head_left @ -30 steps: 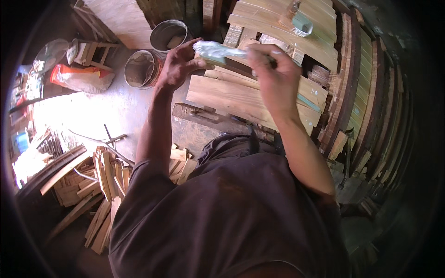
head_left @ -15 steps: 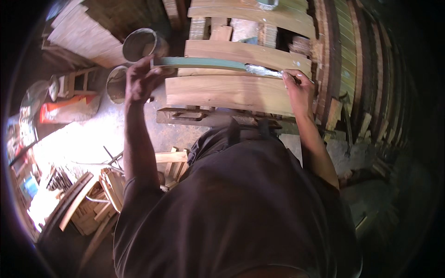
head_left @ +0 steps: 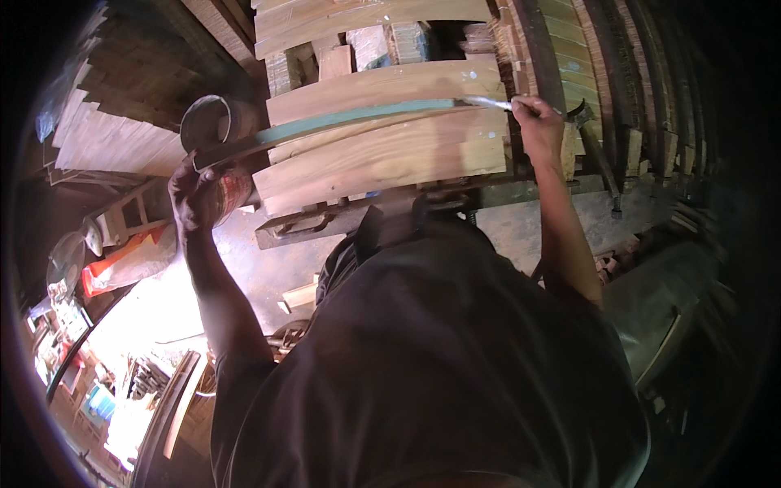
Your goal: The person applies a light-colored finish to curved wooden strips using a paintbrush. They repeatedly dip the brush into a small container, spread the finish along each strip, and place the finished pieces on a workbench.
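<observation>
Left hand [head_left: 192, 198] grips a strip [head_left: 350, 117] by its left end; right hand [head_left: 540, 130] pinches a brush [head_left: 490, 102]. One-ended support could let the strip dip onto the boards [head_left: 390, 156].

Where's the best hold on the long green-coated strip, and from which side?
Probably the left end of the strip, coming from the left and below, where the left hand holds it: it is long and narrow, green coats its upper face, and the brush in the right hand is by the other end.
</observation>
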Demonstrator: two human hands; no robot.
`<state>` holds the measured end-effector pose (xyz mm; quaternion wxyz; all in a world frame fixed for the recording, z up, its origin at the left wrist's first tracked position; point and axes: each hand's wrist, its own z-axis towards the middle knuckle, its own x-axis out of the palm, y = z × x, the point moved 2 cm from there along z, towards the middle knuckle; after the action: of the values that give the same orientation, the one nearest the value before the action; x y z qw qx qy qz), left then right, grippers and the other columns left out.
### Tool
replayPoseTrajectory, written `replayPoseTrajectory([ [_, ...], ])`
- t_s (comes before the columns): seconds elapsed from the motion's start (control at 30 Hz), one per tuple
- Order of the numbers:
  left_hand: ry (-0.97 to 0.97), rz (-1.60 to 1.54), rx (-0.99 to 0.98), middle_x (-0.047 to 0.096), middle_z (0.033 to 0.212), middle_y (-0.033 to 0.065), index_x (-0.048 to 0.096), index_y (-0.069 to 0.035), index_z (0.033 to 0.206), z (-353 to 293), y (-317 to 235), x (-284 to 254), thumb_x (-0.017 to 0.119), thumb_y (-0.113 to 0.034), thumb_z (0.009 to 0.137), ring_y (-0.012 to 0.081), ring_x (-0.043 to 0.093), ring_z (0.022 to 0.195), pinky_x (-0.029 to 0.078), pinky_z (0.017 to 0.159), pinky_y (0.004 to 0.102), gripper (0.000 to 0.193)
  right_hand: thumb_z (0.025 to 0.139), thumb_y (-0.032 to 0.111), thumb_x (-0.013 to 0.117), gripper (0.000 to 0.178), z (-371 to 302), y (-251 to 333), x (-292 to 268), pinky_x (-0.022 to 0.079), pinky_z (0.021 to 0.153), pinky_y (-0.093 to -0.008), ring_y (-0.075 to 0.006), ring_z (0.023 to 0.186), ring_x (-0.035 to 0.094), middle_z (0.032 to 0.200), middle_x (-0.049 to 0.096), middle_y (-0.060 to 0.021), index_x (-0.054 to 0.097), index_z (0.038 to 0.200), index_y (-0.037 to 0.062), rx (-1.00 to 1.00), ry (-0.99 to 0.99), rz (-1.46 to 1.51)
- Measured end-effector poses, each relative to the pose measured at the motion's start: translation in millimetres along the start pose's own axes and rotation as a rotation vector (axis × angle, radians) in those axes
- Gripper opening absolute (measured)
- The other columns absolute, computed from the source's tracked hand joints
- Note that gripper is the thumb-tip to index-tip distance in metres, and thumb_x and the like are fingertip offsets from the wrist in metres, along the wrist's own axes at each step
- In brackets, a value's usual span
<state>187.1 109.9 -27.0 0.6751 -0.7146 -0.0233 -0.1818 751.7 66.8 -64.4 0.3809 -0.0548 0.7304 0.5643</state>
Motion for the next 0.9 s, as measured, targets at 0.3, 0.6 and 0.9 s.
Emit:
replayPoseTrajectory([
  [0.3, -0.016, 0.023, -0.028, 0.065, 0.107, 0.0076, 0.065, 0.0, 0.113, 8.8, -8.9, 5.3, 0.072, -0.006, 0.086, 0.0245, 0.065, 0.104, 0.051, 0.095, 0.0439, 0.029, 0.085, 0.021, 0.072, 0.016, -56.5, 144.9, 87.3, 0.051, 0.067, -0.0283, -0.0145, 0.068, 0.064, 0.077, 0.071, -0.008, 0.073, 0.095, 0.0074, -0.193, 0.331, 0.364],
  [0.6, -0.057, -0.004, -0.033, 0.068, 0.104, 0.0098, 0.063, 0.002, 0.115, 5.7, 2.5, 0.4, 0.072, -0.005, 0.085, 0.0255, 0.066, 0.098, 0.051, 0.094, 0.0414, 0.031, 0.087, 0.012, 0.071, 0.01, -38.8, 95.1, 49.2, 0.048, 0.062, -0.0238, -0.0066, 0.066, 0.059, 0.072, 0.068, -0.0021, 0.072, 0.093, 0.005, -0.134, 0.144, 0.231],
  [0.9, -0.041, 0.049, -0.029, 0.065, 0.113, 0.0105, 0.063, 0.0, 0.117, 8.6, -7.9, 2.8, 0.072, -0.004, 0.086, 0.0274, 0.065, 0.103, 0.052, 0.095, 0.0435, 0.033, 0.085, 0.012, 0.07, 0.006, -44.4, 93.9, 82.3, 0.053, 0.065, -0.0309, -0.0191, 0.068, 0.069, 0.078, 0.072, -0.0083, 0.072, 0.089, 0.0087, -0.262, 0.135, 0.145],
])
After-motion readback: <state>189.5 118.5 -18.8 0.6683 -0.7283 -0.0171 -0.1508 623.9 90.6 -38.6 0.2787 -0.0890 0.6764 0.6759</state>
